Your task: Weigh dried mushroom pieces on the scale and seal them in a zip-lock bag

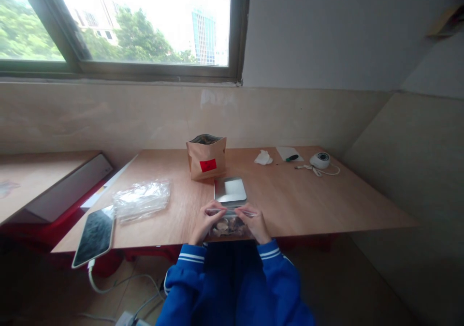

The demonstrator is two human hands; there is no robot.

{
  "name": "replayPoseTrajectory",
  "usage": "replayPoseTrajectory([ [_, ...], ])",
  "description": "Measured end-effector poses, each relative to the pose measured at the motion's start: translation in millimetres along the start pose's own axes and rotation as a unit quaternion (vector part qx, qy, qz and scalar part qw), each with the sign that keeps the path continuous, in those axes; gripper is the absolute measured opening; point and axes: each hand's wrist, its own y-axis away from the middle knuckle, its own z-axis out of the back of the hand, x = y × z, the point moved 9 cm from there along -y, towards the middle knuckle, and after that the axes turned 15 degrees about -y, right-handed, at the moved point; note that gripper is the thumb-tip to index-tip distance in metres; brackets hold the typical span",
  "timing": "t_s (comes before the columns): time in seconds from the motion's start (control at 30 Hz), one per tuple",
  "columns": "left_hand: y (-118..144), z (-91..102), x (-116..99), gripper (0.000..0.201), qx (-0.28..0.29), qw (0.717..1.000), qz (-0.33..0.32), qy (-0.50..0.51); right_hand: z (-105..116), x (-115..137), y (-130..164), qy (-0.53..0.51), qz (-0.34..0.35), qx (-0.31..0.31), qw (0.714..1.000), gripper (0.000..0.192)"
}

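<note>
Clear bag (229,225), both hands pinching top

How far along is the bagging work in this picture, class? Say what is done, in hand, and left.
Done: the small clear bag already holds brown pieces. In hand: the left hand and right hand pinch its top edge, seemingly pressing it closed, in front of the scale. Left, probably: the brown paper pouch stands open, and a pile of clear bags lies unused.

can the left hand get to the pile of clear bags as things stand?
Probably not freely: the left hand and right hand are both pinching the small clear bag. The path over the table to the pile of clear bags looks bare.
</note>
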Motion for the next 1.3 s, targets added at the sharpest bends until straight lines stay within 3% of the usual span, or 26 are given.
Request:
replayPoseTrajectory([
  [0.2, 2, 2.6, -31, 0.03, -0.003, 1.0, 0.017, 0.023, -9, 46, -4, 0.021, 0.081, 0.003, 0.997, 0.022],
  [0.37, 2, -0.8, -50, 0.032, 0.019, 0.999, 0.026, 0.038, -24, 55, -13, -0.024, 0.017, 0.072, 0.997, 0.023],
  [0.5, 4, 0.3, -56, 0.029, -0.01, 1.0, -0.004, 0.007, -31, 64, -11, -0.019, 0.021, 0.098, 0.995, 0.02],
  [0.63, 5, -2.1, -53, 0.03, -0.03, 1.0, 0.008, -0.001, -32, 66, -8, -0.018, 0.02, 0.076, 0.997, 0.02],
  [0.8, 7, -3.9, -61, 0.023, -0.062, 0.998, -0.03, -0.001, -26, 65, -6, -0.024, 0.023, 0.032, 0.999, 0.02],
  [0.97, 11, -7.0, -56, 0.024, -0.097, 0.995, -0.003, -0.002, -20, 60, -2, -0.052, 0.015, -0.014, 0.998, 0.019],
  [1.07, 8, -10.7, -54, 0.024, -0.09, 0.996, -0.005, -0.002, -20, 56, -1, -0.044, 0.009, -0.016, 0.999, 0.022],
  [1.17, 9, -8.2, -57, 0.028, -0.088, 0.996, -0.007, -0.022, 2, 52, -8, -0.029, 0.005, -0.06, 0.998, 0.03],
  [1.3, 49, 7.5, -71, 0.042, -0.072, 0.997, -0.016, -0.038, 75, 45, -26, 0.004, 0.016, -0.18, 0.984, 0.051],
])
